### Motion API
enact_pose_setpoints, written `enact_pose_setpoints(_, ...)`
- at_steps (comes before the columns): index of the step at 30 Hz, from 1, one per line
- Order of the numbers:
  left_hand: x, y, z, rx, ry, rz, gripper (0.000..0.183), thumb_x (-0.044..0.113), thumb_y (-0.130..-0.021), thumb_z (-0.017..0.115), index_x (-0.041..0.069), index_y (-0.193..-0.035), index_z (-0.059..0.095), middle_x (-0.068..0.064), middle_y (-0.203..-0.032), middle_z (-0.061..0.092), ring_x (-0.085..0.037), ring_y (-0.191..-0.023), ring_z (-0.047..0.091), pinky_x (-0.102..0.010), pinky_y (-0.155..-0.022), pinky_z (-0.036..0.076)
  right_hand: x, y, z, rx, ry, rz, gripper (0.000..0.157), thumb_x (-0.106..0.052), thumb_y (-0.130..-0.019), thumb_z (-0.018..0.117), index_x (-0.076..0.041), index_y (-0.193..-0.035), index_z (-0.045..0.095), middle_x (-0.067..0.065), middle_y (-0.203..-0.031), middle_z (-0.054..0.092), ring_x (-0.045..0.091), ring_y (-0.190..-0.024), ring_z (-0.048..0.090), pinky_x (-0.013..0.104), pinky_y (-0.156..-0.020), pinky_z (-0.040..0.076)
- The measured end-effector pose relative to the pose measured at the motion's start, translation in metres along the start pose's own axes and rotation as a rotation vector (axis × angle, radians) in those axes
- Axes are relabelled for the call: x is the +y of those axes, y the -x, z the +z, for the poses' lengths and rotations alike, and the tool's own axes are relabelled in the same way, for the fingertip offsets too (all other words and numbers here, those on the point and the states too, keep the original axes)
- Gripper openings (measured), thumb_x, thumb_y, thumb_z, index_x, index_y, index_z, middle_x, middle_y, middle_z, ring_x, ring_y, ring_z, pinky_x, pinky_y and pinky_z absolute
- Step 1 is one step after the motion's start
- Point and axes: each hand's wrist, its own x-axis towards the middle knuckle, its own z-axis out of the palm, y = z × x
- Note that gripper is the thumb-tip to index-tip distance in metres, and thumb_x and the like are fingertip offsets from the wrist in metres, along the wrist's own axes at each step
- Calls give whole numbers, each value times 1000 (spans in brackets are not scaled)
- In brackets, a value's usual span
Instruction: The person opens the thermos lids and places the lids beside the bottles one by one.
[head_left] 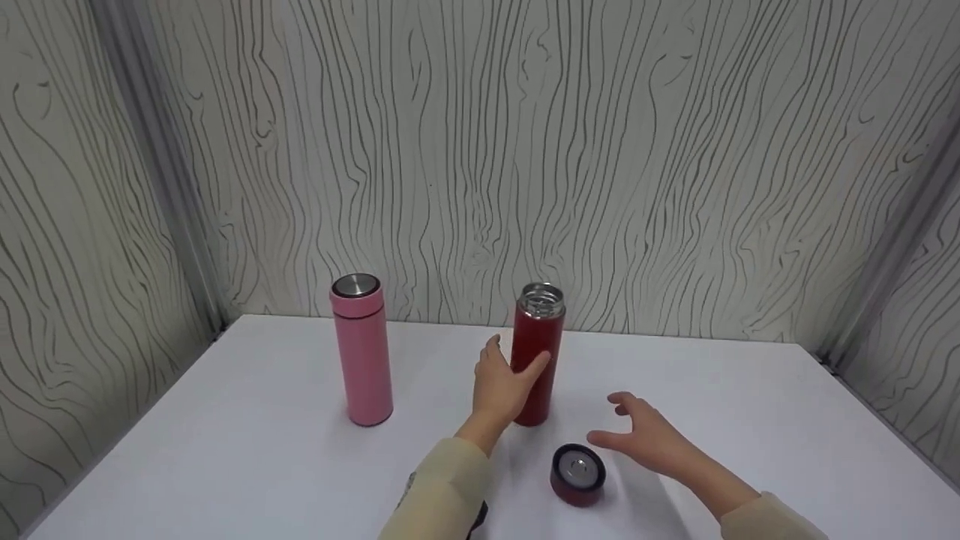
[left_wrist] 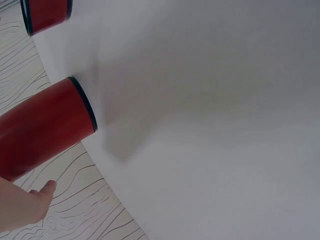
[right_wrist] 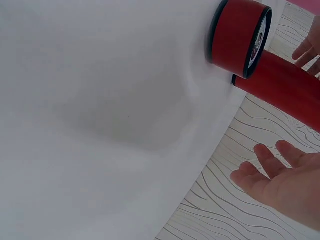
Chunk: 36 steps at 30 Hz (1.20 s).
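Note:
A red thermos flask (head_left: 534, 337) stands upright without its lid, its steel mouth bare. My left hand (head_left: 501, 386) is at its left side, fingers spread and thumb stretched across the front of the flask in the head view; whether the thumb touches it I cannot tell. In front of the flask lies its red lid (head_left: 576, 487), inner side up. My right hand (head_left: 646, 435) hovers to the right of the lid, thumb and fingers apart, holding nothing. The right wrist view shows the lid (right_wrist: 235, 37) beyond the reach of the extended fingers (right_wrist: 267, 160).
A pink thermos flask (head_left: 366, 367) with its lid on stands upright to the left. Everything rests on a white table (head_left: 247, 450), with wood-patterned panels (head_left: 450, 165) behind and at both sides.

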Motion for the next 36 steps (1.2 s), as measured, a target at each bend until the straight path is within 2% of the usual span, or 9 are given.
enact_pose_setpoints(5,-11,2,-10,33,28,-8,82,57,-84,56,3,-141,32,-17,-140,43,-32,-131,41,-48,-104,39,-6,-1,-1,6,-33,-10,85,-43,-80,69,8,-137,32,31,-134,42,50,-124,40,58,-97,40)
enact_pose_setpoints(11,-21,7,-21,56,39,14,78,56,-87,54,2,-140,32,-18,-139,43,-34,-131,40,-49,-105,38,-13,-3,-1,5,-57,-20,83,-43,-81,67,6,-137,33,30,-135,41,51,-125,37,58,-97,40)
enact_pose_setpoints(17,-26,17,-26,54,37,17,75,54,-87,54,4,-139,33,-16,-139,44,-32,-131,41,-49,-104,39,-25,-5,3,0,-74,-14,83,-45,-81,67,4,-138,33,29,-138,40,48,-129,35,58,-99,38)
enact_pose_setpoints(23,-28,24,-29,54,38,14,73,53,-87,54,6,-139,33,-14,-139,44,-30,-131,42,-48,-104,40,-36,-4,6,5,-82,-44,80,-43,-82,67,4,-138,34,29,-138,40,48,-129,35,58,-100,38)
enact_pose_setpoints(36,-41,31,-46,105,31,62,72,52,-87,55,5,-137,35,-14,-137,45,-31,-129,42,-49,-104,39,-53,-6,15,3,-108,-89,78,-40,-81,68,3,-138,35,28,-138,41,47,-129,37,60,-99,38)
